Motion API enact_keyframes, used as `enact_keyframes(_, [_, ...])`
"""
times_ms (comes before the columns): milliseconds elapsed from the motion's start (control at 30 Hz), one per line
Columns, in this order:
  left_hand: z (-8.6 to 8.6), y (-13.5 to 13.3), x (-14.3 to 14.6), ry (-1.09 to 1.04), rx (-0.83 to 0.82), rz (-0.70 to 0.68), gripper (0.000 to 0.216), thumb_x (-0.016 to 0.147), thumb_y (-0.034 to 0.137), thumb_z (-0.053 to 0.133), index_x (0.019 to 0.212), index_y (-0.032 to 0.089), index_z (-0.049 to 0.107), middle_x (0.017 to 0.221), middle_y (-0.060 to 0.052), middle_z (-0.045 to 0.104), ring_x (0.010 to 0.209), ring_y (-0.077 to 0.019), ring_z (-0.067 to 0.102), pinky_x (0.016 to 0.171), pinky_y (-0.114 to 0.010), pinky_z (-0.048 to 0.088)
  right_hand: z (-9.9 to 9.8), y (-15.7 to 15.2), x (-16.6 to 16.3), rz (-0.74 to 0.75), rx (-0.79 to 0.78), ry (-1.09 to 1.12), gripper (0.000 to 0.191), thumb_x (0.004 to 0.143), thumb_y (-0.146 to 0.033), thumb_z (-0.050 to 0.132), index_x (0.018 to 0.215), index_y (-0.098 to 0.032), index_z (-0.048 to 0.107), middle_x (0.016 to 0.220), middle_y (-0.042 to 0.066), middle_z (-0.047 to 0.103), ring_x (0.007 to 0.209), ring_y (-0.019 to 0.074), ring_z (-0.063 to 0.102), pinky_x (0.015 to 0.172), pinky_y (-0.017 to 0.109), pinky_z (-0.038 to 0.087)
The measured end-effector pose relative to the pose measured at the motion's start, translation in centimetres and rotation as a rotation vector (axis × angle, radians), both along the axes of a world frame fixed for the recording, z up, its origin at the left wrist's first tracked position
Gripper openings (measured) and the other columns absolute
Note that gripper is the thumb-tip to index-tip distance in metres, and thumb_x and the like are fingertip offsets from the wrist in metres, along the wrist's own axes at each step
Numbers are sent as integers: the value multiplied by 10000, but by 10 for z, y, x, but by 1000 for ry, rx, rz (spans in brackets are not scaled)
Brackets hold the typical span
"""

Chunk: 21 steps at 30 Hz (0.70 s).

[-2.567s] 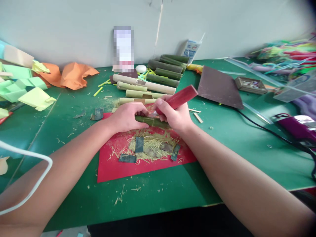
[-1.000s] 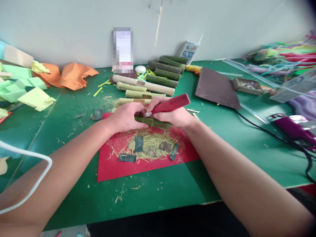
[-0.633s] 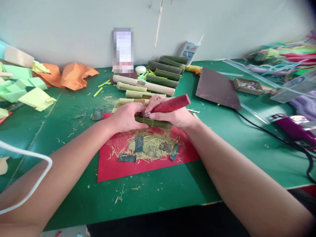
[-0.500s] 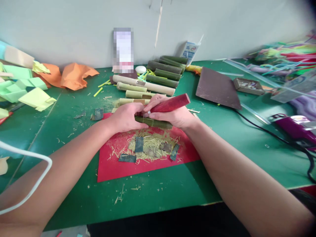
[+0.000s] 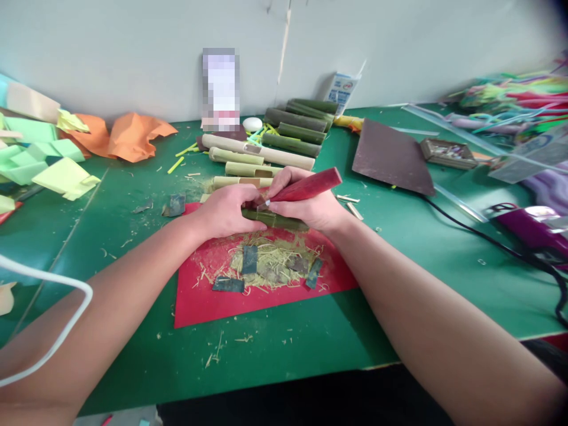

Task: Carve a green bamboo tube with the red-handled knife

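A green bamboo tube [image 5: 284, 221] lies crosswise over the far part of a red sheet [image 5: 195, 307]. My left hand [image 5: 233, 210] is closed around the tube's left end, thumb along the near side. In my right hand [image 5: 310, 204] is a carving knife [image 5: 306, 184] with a red wooden handle, gripped like a pen and slanting up to the right. Its short metal blade meets the top of the tube close to my left fingers; the very tip is hard to make out. Shavings [image 5: 270, 269] and dark sandpaper pieces [image 5: 249, 259] lie on the sheet nearer me.
Behind my hands lie several bamboo pieces [image 5: 275, 157], some with cut openings. A phone [image 5: 220, 89] leans on the wall. A brown board [image 5: 390, 157], a small box [image 5: 448, 154] and a purple device [image 5: 532, 234] with a black cable are right; crumpled paper [image 5: 139, 137] is left.
My right hand and the knife have shifted very slightly, with the fingers a touch higher. My left hand and the bamboo tube stay practically in place.
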<state>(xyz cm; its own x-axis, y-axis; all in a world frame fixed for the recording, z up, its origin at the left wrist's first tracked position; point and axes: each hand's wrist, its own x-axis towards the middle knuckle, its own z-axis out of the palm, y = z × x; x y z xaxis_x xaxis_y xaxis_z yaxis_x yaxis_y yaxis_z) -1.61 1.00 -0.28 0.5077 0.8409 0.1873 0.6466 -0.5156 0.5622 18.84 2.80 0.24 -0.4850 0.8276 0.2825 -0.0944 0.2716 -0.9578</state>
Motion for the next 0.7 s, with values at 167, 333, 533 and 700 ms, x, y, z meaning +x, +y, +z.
enact_keyframes(167, [1, 0, 0, 5, -7, 0, 277, 707, 359, 788, 893, 193, 668, 851, 3, 672, 784, -168, 601, 665, -284, 399, -1, -1, -1, -25, 52, -13, 229, 591, -196, 835, 703, -168, 637, 733, 7, 665, 687, 151, 601, 636, 304, 458])
enact_keyframes(333, [1, -1, 0, -6, -8, 0, 276, 702, 362, 791, 896, 200, 680, 867, -3, 689, 795, -175, 616, 687, -289, 423, -1, -1, -1, -52, 94, -19, 206, 591, -195, 819, 677, -176, 632, 699, -13, 651, 656, 132, 568, 600, 285, 431])
enact_keyframes(533, [1, -1, 0, -9, -8, -6, 290, 702, 344, 790, 938, 205, 695, 919, -11, 708, 841, -185, 639, 739, -305, 458, -3, -1, 0, -89, 125, -23, 170, 590, -167, 784, 661, -181, 630, 680, -24, 622, 641, 129, 547, 574, 282, 404])
enact_keyframes(700, [0, 0, -1, -28, -34, -9, 292, 704, 322, 786, 953, 201, 694, 940, -11, 713, 860, -182, 649, 773, -315, 476, -2, -1, -1, -155, 125, -20, 147, 555, -143, 735, 606, -185, 604, 632, -31, 582, 605, 120, 494, 536, 280, 346])
